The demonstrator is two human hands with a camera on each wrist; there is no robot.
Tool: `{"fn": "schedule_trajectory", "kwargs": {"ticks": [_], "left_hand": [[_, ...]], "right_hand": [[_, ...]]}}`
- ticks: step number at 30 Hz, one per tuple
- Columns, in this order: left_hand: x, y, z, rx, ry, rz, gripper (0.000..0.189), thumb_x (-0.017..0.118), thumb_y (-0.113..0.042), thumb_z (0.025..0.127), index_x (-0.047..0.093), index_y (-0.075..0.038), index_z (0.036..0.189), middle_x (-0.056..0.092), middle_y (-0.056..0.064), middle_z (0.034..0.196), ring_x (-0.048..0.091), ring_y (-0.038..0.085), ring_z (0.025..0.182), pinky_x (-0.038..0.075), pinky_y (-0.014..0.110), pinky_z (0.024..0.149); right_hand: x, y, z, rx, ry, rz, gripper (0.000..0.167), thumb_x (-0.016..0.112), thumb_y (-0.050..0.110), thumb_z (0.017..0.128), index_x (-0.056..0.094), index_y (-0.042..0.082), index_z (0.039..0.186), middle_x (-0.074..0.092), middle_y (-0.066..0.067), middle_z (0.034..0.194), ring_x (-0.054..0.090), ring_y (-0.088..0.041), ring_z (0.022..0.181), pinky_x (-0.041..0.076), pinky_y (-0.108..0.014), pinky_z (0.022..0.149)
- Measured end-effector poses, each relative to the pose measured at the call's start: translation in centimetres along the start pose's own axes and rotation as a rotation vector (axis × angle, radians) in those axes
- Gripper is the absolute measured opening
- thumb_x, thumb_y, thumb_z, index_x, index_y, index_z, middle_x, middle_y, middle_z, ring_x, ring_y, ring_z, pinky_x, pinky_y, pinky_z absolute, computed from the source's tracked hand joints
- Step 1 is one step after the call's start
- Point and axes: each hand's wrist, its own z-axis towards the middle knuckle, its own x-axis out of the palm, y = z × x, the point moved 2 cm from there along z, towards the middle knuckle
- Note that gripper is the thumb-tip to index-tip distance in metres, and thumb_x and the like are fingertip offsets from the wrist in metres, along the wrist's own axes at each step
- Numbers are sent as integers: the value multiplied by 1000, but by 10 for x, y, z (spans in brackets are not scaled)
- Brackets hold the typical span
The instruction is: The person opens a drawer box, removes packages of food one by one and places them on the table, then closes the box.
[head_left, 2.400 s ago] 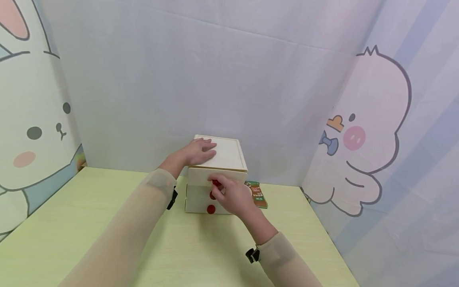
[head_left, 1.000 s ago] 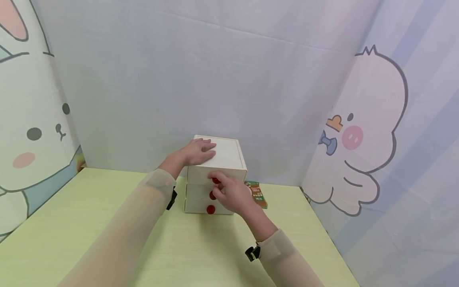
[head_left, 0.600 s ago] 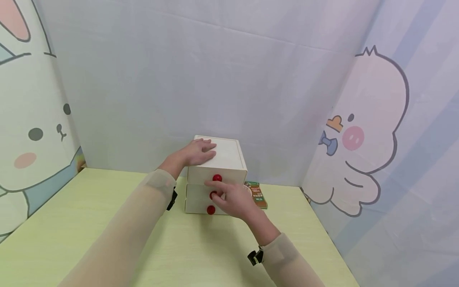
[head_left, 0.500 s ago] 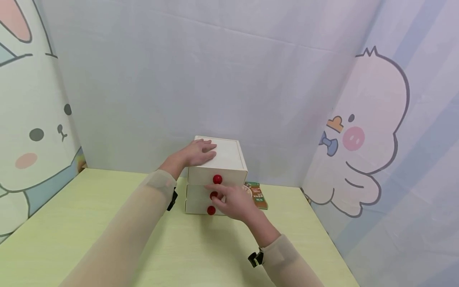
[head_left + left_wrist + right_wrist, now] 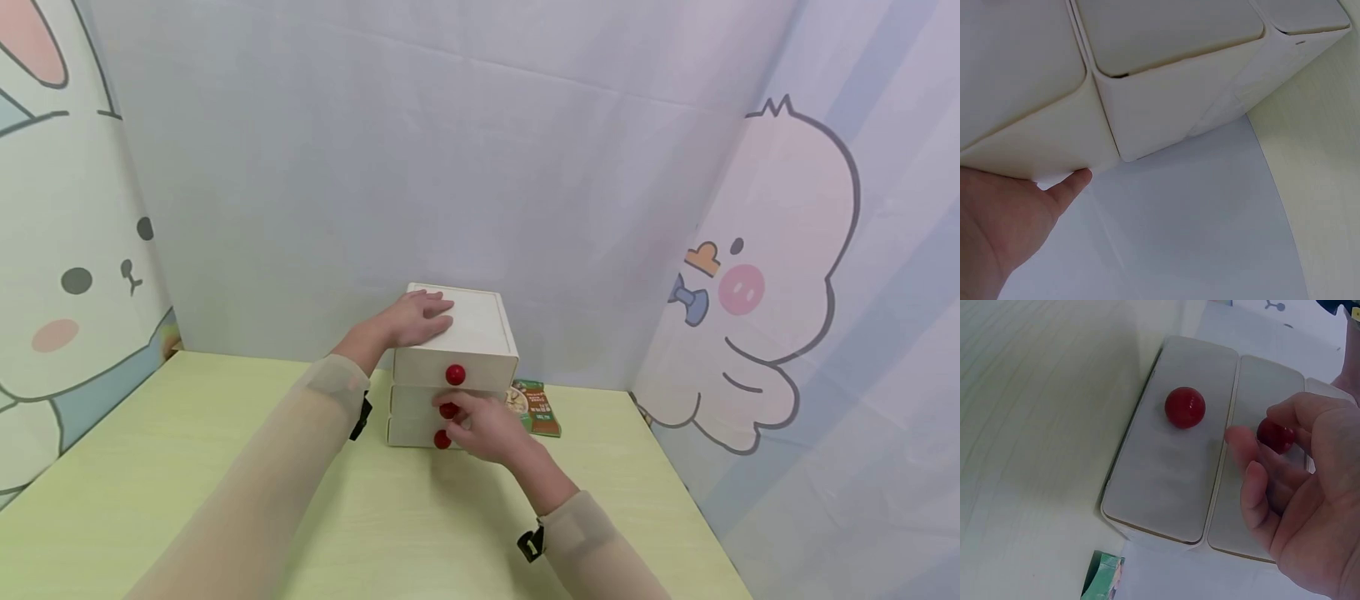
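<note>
A white three-drawer box (image 5: 483, 321) with round red knobs stands on the table against the backdrop. My left hand (image 5: 412, 320) lies flat on its top, fingers spread. In the left wrist view that hand's thumb (image 5: 1072, 189) touches the top edge at the side. At the middle drawer, my right hand (image 5: 491, 427) pinches the red knob (image 5: 1275, 435) with thumb and fingers. The top knob (image 5: 455, 374) and the bottom knob (image 5: 1185, 407) are free. All three drawers sit pushed in.
A green and brown snack pack (image 5: 538, 408) lies just right of the box, partly behind my right hand. The pale yellow table (image 5: 360, 533) reaches toward me. Behind stands a grey-white curtain (image 5: 300, 183) with cartoon animals on the side panels.
The top drawer, earlier slightly out, is now flush. My right hand has let go of the top knob and moved down to the middle one. My left hand has stayed put.
</note>
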Motion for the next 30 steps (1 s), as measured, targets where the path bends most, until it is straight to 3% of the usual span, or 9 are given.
{"fn": "schedule_trajectory", "kwargs": {"ticks": [4, 14, 20, 30], "left_hand": [[0, -2, -1, 2, 3, 13, 63, 44, -48, 115, 43, -18, 170, 27, 11, 183, 11, 39, 173, 14, 65, 138], [-2, -8, -8, -23, 8, -2, 62, 46, -47, 115, 43, -20, 170, 27, 9, 183, 9, 37, 173, 14, 65, 138], [-2, -8, -8, -22, 6, -11, 62, 47, -46, 115, 44, -19, 170, 27, 10, 183, 10, 37, 173, 14, 65, 138], [0, -5, -5, -21, 6, -9, 62, 47, -46, 115, 44, -19, 170, 27, 9, 183, 10, 37, 173, 14, 63, 139]], "right_hand": [[4, -1, 0, 56, 16, 80, 34, 68, 16, 103, 73, 22, 136, 80, -3, 116, 75, -12, 88, 59, -24, 62], [10, 3, 0, 120, -30, 165, 23, 74, 19, 104, 77, 21, 127, 77, -2, 103, 69, -10, 73, 60, -26, 58], [9, 7, 1, 101, -62, 110, 19, 75, 20, 105, 79, 19, 123, 79, -3, 106, 71, -12, 83, 60, -23, 60], [9, 7, 1, 30, -107, 3, 18, 76, 20, 105, 81, 19, 122, 82, -1, 107, 72, -10, 85, 58, -20, 67]]}}
